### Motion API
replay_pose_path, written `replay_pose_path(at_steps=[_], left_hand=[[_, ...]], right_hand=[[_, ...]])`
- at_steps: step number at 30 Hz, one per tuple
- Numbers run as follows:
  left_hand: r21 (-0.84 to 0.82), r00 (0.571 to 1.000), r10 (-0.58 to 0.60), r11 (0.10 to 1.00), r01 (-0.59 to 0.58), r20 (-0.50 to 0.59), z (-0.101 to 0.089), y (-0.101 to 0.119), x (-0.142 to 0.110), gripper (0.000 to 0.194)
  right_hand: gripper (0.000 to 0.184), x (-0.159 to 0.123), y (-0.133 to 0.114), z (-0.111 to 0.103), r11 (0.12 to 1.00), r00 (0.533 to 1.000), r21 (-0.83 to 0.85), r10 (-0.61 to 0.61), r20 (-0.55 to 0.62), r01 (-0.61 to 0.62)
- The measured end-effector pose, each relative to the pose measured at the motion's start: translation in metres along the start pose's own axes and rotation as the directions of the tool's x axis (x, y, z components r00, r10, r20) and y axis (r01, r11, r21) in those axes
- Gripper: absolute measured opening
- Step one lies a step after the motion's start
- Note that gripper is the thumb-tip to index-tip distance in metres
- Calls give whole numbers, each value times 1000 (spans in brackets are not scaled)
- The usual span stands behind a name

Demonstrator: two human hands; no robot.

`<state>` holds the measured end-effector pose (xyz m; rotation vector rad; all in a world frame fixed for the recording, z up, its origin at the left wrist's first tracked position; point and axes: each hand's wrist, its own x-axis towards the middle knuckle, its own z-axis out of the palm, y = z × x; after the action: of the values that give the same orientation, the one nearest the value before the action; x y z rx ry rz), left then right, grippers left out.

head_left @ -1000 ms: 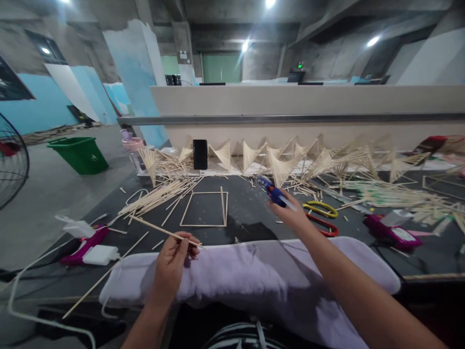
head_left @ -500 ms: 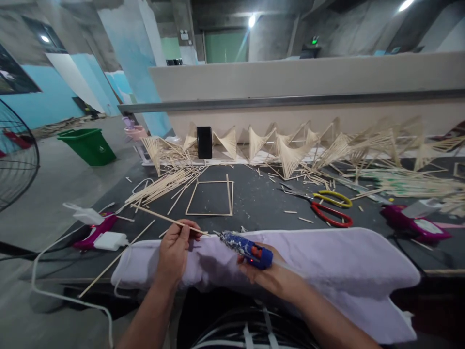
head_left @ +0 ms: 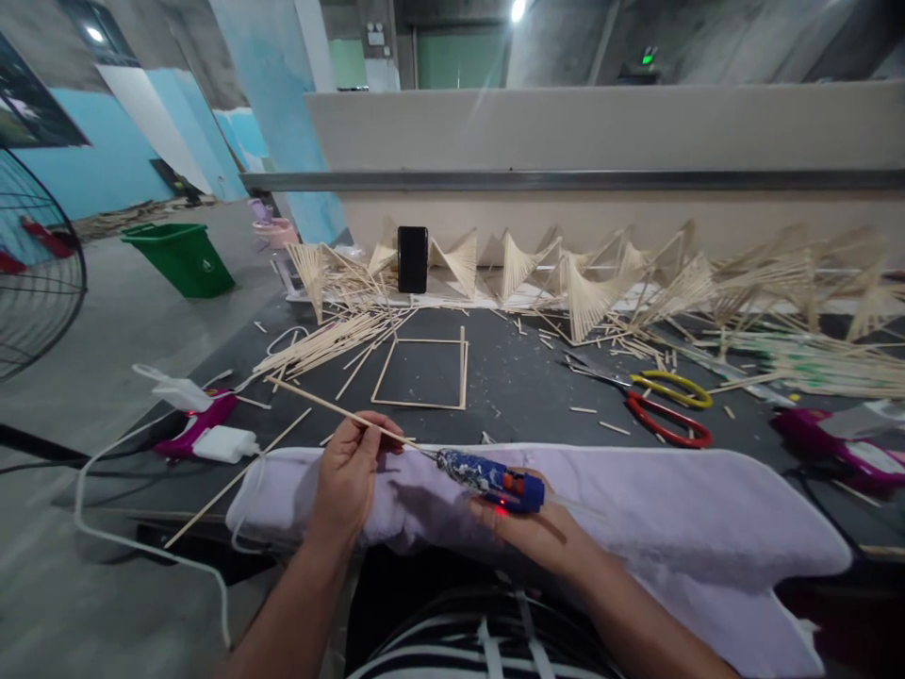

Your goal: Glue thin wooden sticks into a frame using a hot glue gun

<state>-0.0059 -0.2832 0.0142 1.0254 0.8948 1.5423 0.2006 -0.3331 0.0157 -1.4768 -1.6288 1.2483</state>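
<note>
My left hand (head_left: 354, 467) pinches a thin wooden stick (head_left: 318, 400) close to its right end, above the edge of the lilac cloth (head_left: 636, 509). In my right hand (head_left: 527, 528) is a blue hot glue gun (head_left: 487, 479), its nozzle pointing left and meeting the stick's tip or nearly so. A red light glows on the gun's body. Beyond my hands, a square stick frame (head_left: 419, 405) lies flat on the dark table, with one more stick along its right side. Scissors (head_left: 668, 405) with yellow and red handles rest to the right.
Loose sticks (head_left: 332, 341) lie in a pile at the back left. Twisted stick models (head_left: 590, 297) line the back, beside an upright black phone (head_left: 412, 259). Magenta power strips (head_left: 202, 424) sit at both sides, with a white cable trailing over the left edge.
My right hand has brought the glue gun from over the table back left to the stick's tip. My left hand keeps its hold on the stick. The view has tilted down.
</note>
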Motion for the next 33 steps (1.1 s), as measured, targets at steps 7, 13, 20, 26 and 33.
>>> replay_pose_path(at_steps=[7, 13, 20, 26, 33], left_hand=[[-9, 1000, -11, 1000, 11, 1, 1, 2, -1, 11], [-29, 1000, -14, 999, 15, 25, -1, 3, -1, 9], [-26, 1000, -10, 1000, 10, 4, -2, 1, 0, 12], [-34, 999, -19, 999, 20, 28, -3, 2, 0, 10], [-31, 1000, -16, 999, 17, 25, -4, 1, 0, 8]], right_hand=[[27, 1, 0, 3, 995, 995, 40, 94, -16, -94], [30, 0, -11, 4, 987, 986, -3, 163, -41, -163], [28, 1, -9, 5, 973, 977, -80, 212, -35, -215], [30, 2, -9, 6, 963, 969, -103, 247, -29, -249], [29, 3, -8, 6, 966, 974, -125, 227, -22, -228]])
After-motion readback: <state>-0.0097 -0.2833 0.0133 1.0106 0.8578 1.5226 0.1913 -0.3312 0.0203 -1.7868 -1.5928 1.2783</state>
